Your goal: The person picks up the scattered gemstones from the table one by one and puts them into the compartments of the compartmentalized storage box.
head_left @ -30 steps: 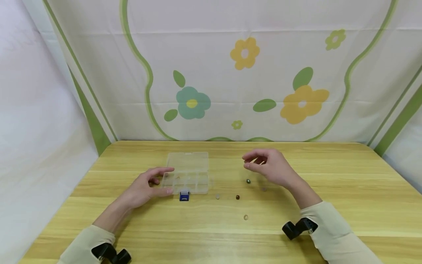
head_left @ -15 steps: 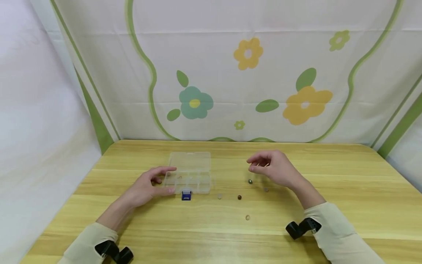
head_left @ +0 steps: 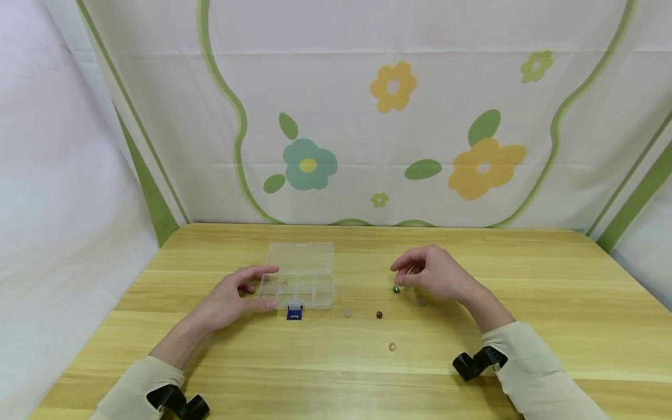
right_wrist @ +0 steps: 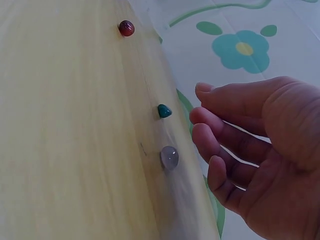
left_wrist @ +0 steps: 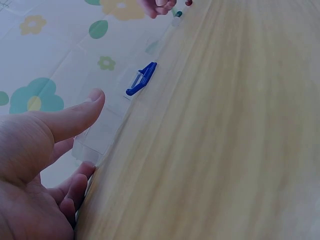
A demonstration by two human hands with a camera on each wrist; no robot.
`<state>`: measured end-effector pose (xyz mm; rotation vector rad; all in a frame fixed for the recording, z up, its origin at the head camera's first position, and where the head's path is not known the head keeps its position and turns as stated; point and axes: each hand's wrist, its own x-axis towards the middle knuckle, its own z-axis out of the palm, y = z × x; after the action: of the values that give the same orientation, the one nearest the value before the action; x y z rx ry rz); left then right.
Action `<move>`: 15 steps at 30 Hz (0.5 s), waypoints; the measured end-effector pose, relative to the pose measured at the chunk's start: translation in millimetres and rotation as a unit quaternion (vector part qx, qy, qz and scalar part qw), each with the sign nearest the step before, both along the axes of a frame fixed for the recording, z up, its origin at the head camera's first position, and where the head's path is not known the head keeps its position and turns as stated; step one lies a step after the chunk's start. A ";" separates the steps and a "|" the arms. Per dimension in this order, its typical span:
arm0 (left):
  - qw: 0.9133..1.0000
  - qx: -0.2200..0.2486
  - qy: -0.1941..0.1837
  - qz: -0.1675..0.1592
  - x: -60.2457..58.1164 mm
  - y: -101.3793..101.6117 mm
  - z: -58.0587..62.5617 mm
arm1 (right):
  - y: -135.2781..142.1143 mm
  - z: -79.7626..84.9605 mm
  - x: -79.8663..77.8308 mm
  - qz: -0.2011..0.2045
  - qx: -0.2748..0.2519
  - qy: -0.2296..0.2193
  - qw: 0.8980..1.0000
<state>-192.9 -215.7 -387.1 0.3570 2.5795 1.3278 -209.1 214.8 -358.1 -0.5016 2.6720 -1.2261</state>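
Beige sleeves point(head_left: 535, 368) (plain ones) bear black wrist cameras point(head_left: 466, 367).

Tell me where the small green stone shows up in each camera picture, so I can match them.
Head: the green stone is right of centre, in the lower half.
Left wrist: the green stone is near the top edge, slightly right of centre.
Right wrist: the green stone is almost at the centre.
Shared landmark: the printed teal flower, visible in all three.

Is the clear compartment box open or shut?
Open. In the head view, the clear box has its lid folded back on the far side, and the blue latch sits at the front edge, apart from the lid.
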 end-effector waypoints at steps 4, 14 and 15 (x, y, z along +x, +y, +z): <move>1.000 -0.001 0.001 -0.001 0.1 -0.4 0.2 | -0.4 -3.0 -0.8 0.008 0.006 -0.018 1.000; 1.000 -0.007 0.003 0.000 0.6 1.1 1.5 | -0.4 -8.7 -2.6 0.020 0.045 -0.021 0.999; 1.000 -0.006 0.003 0.000 0.5 1.1 1.3 | -0.5 -9.1 -2.3 0.020 0.047 -0.022 0.998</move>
<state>-192.4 -214.5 -385.8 0.3588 2.5912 1.3120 -211.4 214.3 -367.2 -0.5059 2.6552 -1.0817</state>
